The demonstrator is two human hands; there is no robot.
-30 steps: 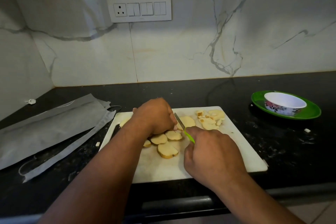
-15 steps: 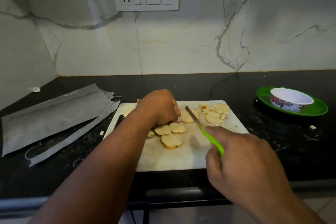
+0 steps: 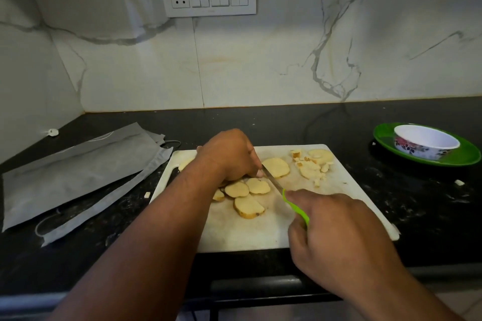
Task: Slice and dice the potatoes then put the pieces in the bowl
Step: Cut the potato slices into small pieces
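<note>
Left hand pins the potato, right hand grips the knife: best keep fingertips tucked, cut straight down

One cutting board, one knife, one bowl, one green plate, two hands

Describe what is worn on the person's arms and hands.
Nothing worn shows: both forearms are bare, with no sleeves in view. The left hand and right hand carry no gloves, and no rings, watch or bracelets are visible.
</note>
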